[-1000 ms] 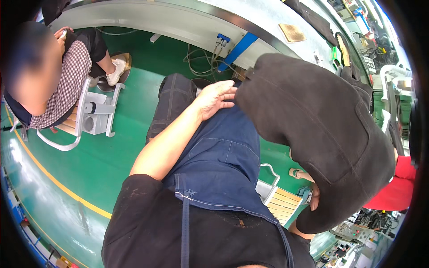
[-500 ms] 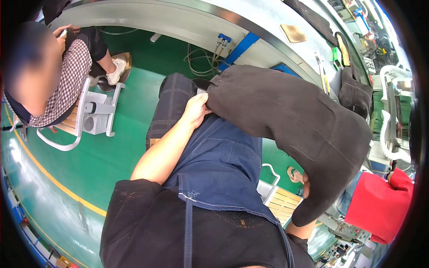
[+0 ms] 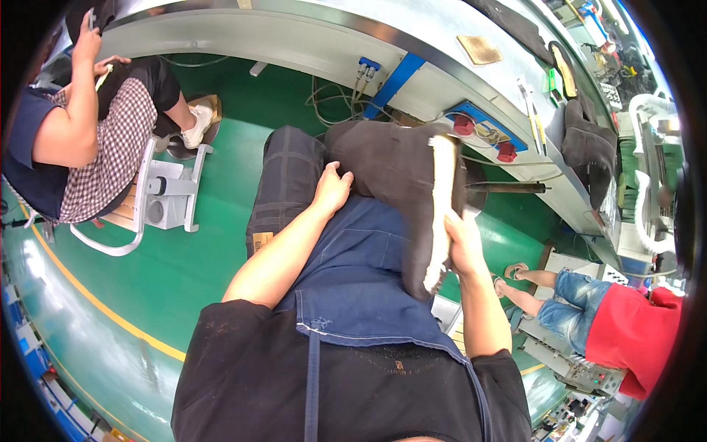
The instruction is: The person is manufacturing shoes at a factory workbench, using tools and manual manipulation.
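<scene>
A tall dark brown boot (image 3: 394, 158) lies across my lap, its shaft toward the left and its foot part bent toward me. A pale cream strip (image 3: 442, 199) runs along its underside, facing up and to the right. My right hand (image 3: 465, 241) grips the foot part at this strip, with some fingers hidden behind it. At the shaft's left end, my left hand (image 3: 333, 190) has bent fingers against the boot's edge. Part of that grip is hidden. Beneath lie my blue apron (image 3: 353, 250) and a dark checked trouser leg (image 3: 283, 177).
Ahead runs a long workbench (image 3: 324, 26) with a tan pad (image 3: 479, 49), brushes (image 3: 532, 114) and dark boots (image 3: 589, 151). Sockets (image 3: 464, 124) and cables line its front. A seated person (image 3: 110, 140) is at left; another in red (image 3: 630, 331) is at right.
The boot has turned so its cream underside shows, and its foot part has moved left and closer. My right hand has come into view on it. The person at left has raised a hand.
</scene>
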Demonstrator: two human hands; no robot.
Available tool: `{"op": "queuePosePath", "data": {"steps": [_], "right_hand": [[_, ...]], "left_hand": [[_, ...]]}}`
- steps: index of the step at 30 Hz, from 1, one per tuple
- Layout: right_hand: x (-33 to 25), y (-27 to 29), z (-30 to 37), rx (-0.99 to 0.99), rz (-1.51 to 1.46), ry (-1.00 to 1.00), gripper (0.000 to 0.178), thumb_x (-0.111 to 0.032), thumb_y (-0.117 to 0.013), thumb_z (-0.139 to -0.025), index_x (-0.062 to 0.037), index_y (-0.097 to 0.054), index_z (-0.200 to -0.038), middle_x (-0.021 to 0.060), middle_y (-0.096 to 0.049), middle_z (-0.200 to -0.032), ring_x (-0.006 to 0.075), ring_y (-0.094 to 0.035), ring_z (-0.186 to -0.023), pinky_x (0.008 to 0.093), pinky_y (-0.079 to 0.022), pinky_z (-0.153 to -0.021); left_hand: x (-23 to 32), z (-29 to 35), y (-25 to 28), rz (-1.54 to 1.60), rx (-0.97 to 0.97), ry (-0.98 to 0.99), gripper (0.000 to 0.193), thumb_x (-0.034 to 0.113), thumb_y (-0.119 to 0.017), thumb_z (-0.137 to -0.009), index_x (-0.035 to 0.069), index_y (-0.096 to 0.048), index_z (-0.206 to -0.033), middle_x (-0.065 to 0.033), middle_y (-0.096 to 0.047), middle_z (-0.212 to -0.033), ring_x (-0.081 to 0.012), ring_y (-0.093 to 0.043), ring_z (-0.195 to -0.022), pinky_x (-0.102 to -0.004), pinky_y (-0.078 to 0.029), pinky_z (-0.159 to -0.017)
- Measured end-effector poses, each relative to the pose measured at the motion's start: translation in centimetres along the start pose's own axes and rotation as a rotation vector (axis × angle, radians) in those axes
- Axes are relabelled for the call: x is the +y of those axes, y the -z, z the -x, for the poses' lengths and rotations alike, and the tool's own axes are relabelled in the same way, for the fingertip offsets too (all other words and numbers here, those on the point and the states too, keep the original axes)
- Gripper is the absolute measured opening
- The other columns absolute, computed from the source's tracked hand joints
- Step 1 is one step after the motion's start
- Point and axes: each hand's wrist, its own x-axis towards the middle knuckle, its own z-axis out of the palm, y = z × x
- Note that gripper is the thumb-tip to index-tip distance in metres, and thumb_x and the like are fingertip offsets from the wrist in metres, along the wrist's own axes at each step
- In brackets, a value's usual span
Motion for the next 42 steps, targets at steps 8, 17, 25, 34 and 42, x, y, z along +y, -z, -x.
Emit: {"op": "queuePosePath", "data": {"steps": [8, 17, 25, 34, 42], "right_hand": [[6.9, -6.1, -6.1, -0.027, 0.120, 0.020, 0.050, -0.024, -0.060, -0.105, 0.0062, -0.053, -0.144, 0.0145, -0.069, -0.129, 0.0197, -0.064, -0.116, 0.0347, -0.049, -0.104], [5.7, -6.7, -6.4, -0.027, 0.247, 0.018, 0.068, -0.035, -0.062, -0.105, 0.0054, -0.042, -0.156, 0.0270, -0.065, -0.138, 0.0320, -0.061, -0.134, 0.0398, -0.045, -0.113], [3.4, -5.6, -8.2, -0.231, 0.094, -0.062, 0.074, -0.044, -0.060, -0.106, 0.0026, -0.039, -0.159, 0.0209, -0.063, -0.143, 0.0261, -0.060, -0.132, 0.0391, -0.049, -0.107], [-0.2, -0.7, -25.3, -0.067, 0.358, -0.458, 0.094, -0.069, -0.052, -0.101, 0.0101, -0.048, -0.150, 0.0300, -0.062, -0.141, 0.0354, -0.069, -0.115, 0.0443, -0.063, -0.084], [3.1, -9.2, -36.4, -0.538, 0.943, -0.567, 0.057, -0.039, -0.075, -0.090, 0.0130, -0.072, -0.113, 0.0291, -0.074, -0.112, 0.0406, -0.078, -0.090, 0.0492, -0.065, -0.069]], "left_hand": [[4.9, 3.3, 1.3, 0.581, 0.031, -0.198, 0.057, 0.037, -0.061, -0.106, -0.002, -0.054, -0.147, -0.0218, -0.065, -0.140, -0.0265, -0.061, -0.129, -0.0367, -0.047, -0.110], [10.3, 4.4, 2.2, 0.180, -0.025, -0.357, 0.072, 0.028, -0.071, -0.099, -0.003, -0.038, -0.156, -0.0286, -0.060, -0.142, -0.0391, -0.060, -0.134, -0.0431, -0.047, -0.113], [11.1, 2.7, 2.9, 0.244, -0.102, -0.264, 0.062, 0.025, -0.061, -0.103, -0.003, -0.042, -0.154, -0.0258, -0.062, -0.141, -0.0347, -0.062, -0.132, -0.0412, -0.048, -0.111], [11.7, 3.5, 3.6, 0.061, -0.074, -0.289, 0.067, 0.023, -0.059, -0.103, -0.010, -0.035, -0.156, -0.0328, -0.050, -0.151, -0.0441, -0.052, -0.141, -0.0451, -0.040, -0.119], [13.0, 2.1, 4.7, -0.047, -0.013, -0.527, 0.059, 0.017, -0.063, -0.102, -0.008, -0.046, -0.153, -0.0274, -0.052, -0.153, -0.0371, -0.052, -0.143, -0.0424, -0.038, -0.120]]}}
